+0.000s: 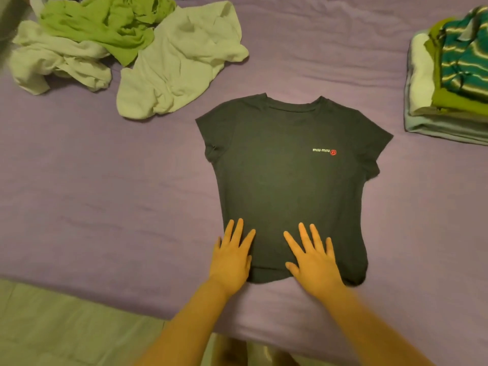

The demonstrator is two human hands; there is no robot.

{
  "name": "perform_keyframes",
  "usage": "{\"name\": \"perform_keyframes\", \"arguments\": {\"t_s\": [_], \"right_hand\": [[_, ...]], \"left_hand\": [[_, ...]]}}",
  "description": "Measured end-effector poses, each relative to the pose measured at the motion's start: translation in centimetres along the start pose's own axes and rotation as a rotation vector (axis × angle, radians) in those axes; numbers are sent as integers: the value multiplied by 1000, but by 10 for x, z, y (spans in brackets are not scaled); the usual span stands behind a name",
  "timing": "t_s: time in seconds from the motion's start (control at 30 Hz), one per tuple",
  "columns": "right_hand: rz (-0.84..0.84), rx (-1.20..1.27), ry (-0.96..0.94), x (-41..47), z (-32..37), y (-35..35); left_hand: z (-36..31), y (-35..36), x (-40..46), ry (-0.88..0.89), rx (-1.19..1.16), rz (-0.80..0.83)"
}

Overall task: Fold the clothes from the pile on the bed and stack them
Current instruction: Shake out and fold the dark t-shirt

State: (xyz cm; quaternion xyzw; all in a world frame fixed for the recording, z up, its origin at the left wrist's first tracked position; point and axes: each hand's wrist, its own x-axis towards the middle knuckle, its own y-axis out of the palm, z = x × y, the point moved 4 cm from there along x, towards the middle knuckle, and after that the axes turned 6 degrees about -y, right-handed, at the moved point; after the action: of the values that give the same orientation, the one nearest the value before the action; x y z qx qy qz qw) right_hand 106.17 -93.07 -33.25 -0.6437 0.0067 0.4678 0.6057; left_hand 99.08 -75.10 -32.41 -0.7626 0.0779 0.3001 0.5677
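Now smoothing: dark T-shirt (287,186) spread flat at centre frame on the purple bedsheet (105,196), collar toward the top, hem toward the bottom, long axis running up the frame. Left hand (232,256) and right hand (313,257) apart, fingers straight, pressed flat on the hem. Both equally near, 1 per side. Probably next: fold the sides in. Unfolded pile (126,48) upper left; folded stack (449,83) upper right, nearer the right hand.
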Motion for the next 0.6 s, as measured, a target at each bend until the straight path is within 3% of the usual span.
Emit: {"name": "perform_keyframes", "arguments": {"t_s": [0.13,0.2,0.3,0.43,0.53,0.6], "right_hand": [[-8,30,-43,-18,3,5],[-35,38,-74,-17,12,2],[-145,49,-137,-15,32,-5],[-292,138,-73,-7,45,-4],[-375,368,-9,-1,35,-7],[-421,641,33,-6,28,-19]], "left_hand": [[12,-2,-36,-60,-432,-106],[19,-1,-44,-105,-537,-101],[25,3,-46,-87,-514,-68],[40,1,-36,-152,-457,-200],[50,-11,-24,-110,-417,-206],[56,-26,-23,-86,-511,-224]]}}
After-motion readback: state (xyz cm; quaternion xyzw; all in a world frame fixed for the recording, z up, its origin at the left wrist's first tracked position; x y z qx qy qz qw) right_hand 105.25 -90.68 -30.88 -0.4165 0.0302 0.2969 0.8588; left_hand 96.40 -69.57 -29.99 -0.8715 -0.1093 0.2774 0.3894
